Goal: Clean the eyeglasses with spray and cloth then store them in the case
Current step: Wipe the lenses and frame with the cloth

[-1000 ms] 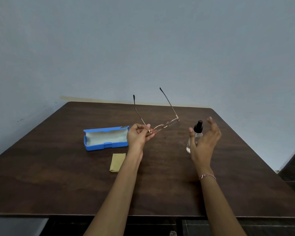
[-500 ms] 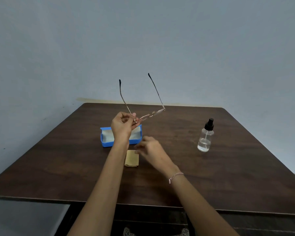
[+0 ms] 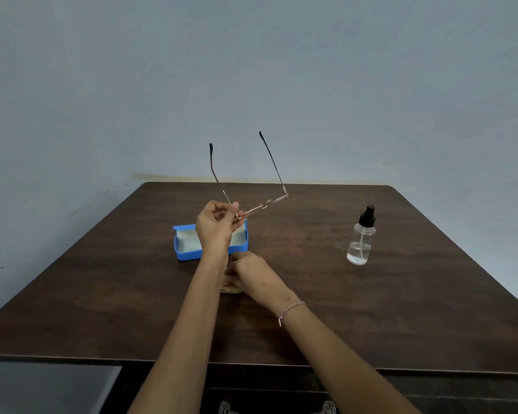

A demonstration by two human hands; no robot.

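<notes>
One pair of eyeglasses (image 3: 263,204), pinched by left hand (image 3: 216,227).

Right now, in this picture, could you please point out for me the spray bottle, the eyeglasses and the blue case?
spray bottle (image 3: 360,245), head view, on the clear glass body.
eyeglasses (image 3: 266,203), head view, on the bridge of the frame.
case (image 3: 189,254), head view, on the blue front wall.

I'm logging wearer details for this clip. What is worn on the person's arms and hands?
The left forearm and right forearm show no sleeves. The left hand and right hand wear no gloves, and no rings are visible at this size. The only item is a thin pinkish chain bracelet around the right wrist; the left wrist carries nothing.
</notes>
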